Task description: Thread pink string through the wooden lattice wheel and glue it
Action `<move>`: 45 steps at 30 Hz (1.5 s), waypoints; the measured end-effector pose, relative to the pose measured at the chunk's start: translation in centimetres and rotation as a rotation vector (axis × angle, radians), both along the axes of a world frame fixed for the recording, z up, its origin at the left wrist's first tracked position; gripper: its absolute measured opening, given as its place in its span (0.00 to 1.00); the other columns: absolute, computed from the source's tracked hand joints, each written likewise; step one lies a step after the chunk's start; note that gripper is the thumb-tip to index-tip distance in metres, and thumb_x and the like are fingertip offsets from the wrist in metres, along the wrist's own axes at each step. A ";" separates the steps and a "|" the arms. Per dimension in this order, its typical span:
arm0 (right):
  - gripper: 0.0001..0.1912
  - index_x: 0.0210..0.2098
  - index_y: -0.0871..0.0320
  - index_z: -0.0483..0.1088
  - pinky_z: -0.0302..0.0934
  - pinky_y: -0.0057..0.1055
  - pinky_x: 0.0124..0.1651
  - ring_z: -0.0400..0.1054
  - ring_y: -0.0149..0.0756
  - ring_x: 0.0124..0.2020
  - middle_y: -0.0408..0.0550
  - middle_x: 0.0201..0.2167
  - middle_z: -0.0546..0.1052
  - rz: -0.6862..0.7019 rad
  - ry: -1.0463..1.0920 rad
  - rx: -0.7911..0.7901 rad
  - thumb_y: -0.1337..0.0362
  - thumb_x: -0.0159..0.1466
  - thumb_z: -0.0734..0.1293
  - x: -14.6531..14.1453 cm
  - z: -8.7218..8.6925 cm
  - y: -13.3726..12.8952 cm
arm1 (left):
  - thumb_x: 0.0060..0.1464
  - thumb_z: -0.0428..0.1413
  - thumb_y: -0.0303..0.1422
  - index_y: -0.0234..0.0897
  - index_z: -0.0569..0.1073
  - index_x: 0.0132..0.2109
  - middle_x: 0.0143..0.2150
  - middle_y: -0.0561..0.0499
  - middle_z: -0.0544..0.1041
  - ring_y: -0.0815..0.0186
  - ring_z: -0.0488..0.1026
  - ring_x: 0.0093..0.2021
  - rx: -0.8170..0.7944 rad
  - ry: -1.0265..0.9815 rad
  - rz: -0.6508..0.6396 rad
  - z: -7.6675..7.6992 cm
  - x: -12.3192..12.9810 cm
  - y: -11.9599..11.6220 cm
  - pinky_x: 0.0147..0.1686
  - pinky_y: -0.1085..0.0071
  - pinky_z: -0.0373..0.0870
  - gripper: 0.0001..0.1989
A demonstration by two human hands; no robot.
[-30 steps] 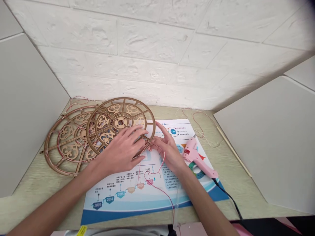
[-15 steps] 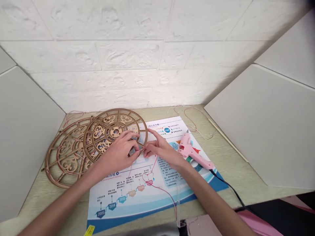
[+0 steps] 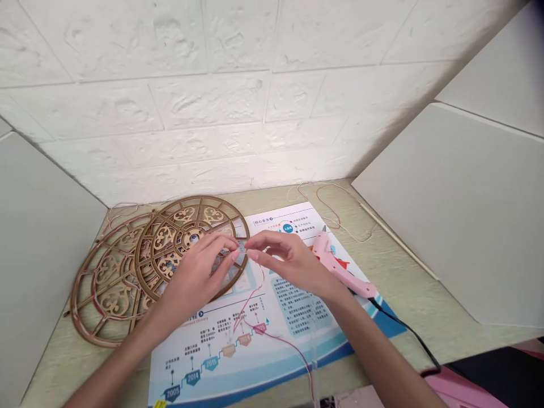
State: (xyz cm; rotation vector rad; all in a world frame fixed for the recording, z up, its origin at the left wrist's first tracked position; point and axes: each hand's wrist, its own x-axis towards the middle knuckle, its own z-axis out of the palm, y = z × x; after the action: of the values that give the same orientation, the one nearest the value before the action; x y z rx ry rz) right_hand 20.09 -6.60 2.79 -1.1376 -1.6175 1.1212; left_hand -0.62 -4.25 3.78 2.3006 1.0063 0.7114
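Brown laser-cut wooden wheel [image 3: 168, 241] is lying across a second wheel [image 3: 106, 300], its near rim under the left hand [image 3: 193, 277]. The right hand [image 3: 293, 263] has moved in, and both hands are now coming nearly together over that rim, fingertips [image 3: 250, 241] almost meeting. Whether they are pinching the thin red wire [image 3: 250, 303] crossing the printed poster [image 3: 293, 306], I cannot tell.

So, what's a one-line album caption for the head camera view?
Left hand and right hand meet at a fretwork wooden disc beside a pink glue gun.
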 end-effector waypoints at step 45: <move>0.09 0.32 0.54 0.70 0.65 0.25 0.31 0.69 0.32 0.30 0.43 0.27 0.73 -0.324 0.034 0.683 0.62 0.69 0.64 -5.5 14.5 -0.7 | 0.63 0.58 0.38 0.48 0.83 0.39 0.37 0.51 0.81 0.67 0.78 0.37 0.140 -0.651 0.166 15.9 -1.8 -1.3 0.28 0.80 0.80 0.09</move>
State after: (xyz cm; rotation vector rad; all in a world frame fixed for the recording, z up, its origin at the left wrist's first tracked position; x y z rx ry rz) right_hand 14.56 -7.29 17.32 -0.8644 -1.5387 0.3252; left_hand -2.44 -5.52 19.65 1.8839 0.8494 1.5126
